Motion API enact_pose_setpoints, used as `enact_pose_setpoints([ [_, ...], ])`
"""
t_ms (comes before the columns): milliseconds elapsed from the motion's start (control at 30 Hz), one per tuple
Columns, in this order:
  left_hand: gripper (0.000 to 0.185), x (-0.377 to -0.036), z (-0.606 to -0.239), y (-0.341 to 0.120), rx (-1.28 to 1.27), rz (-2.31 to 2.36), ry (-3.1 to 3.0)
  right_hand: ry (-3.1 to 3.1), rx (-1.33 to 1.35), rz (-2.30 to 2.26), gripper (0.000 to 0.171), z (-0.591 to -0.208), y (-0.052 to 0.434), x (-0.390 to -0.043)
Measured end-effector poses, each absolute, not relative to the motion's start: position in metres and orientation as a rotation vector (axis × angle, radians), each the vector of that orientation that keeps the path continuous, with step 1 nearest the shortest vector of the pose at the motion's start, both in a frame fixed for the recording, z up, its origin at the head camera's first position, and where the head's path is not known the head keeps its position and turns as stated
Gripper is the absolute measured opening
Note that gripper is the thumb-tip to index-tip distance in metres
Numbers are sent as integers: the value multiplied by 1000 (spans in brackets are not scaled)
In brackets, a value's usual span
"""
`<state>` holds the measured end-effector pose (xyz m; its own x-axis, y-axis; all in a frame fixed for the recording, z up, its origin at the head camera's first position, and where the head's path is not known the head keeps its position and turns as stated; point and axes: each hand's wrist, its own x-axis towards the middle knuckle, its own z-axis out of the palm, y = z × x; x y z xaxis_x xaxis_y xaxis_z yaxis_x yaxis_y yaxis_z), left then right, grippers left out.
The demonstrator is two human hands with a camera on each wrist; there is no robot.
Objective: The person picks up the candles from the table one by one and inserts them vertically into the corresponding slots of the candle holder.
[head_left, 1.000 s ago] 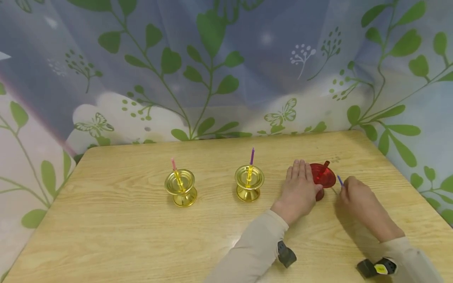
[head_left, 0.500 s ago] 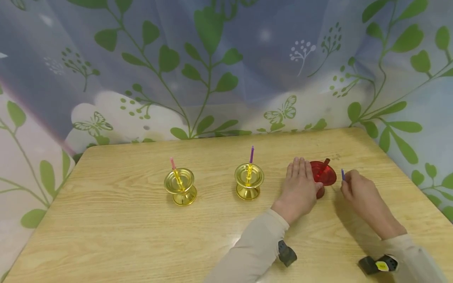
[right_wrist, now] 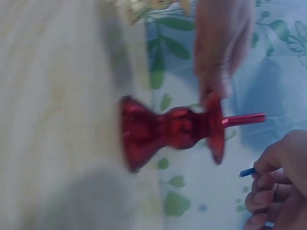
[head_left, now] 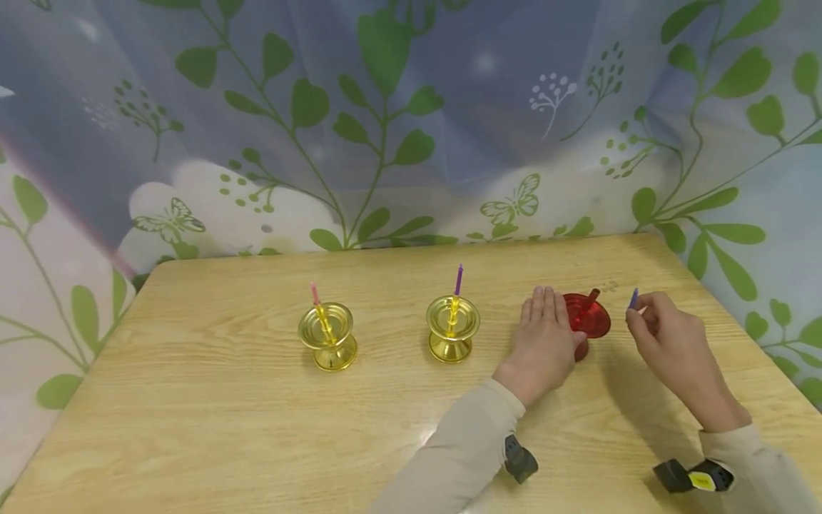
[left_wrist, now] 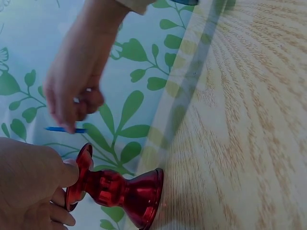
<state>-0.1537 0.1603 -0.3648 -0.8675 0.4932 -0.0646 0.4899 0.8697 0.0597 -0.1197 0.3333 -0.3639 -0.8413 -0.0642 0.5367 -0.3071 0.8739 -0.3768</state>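
A shiny red candle holder (head_left: 594,325) stands upright on the table, its thin tube rising from the dish. My left hand (head_left: 542,346) holds its dish at the left rim, fingers straight and together, thumb at the near side. To the right, my right hand (head_left: 677,350) pinches a small blue-violet candle (head_left: 633,298) by its lower part, held off the table and apart from the holder. In the right wrist view the candle (right_wrist: 247,172) shows only a short end; in the left wrist view the candle (left_wrist: 64,129) shows on both sides of the fingertips.
Two gold candle holders stand to the left: one with a purple candle (head_left: 459,280) near the middle, the other with a pink candle (head_left: 315,293). A patterned cloth (head_left: 385,128) hangs behind the wooden table (head_left: 257,442).
My right hand has risen and moved slightly right with the blue-violet candle, which has tipped from leaning left to leaning slightly right. The left hand and red candle holder stay put.
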Motion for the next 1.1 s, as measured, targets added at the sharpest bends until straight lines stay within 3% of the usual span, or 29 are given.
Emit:
enact_pose_setpoints([
  [333,67,-155,-365,159,748,97,2964,-2347,324,806,9,-339,312,-131],
  [1100,66,-152,-363,162,733,17,2988,-2309,376,807,11,-344,302,-141],
])
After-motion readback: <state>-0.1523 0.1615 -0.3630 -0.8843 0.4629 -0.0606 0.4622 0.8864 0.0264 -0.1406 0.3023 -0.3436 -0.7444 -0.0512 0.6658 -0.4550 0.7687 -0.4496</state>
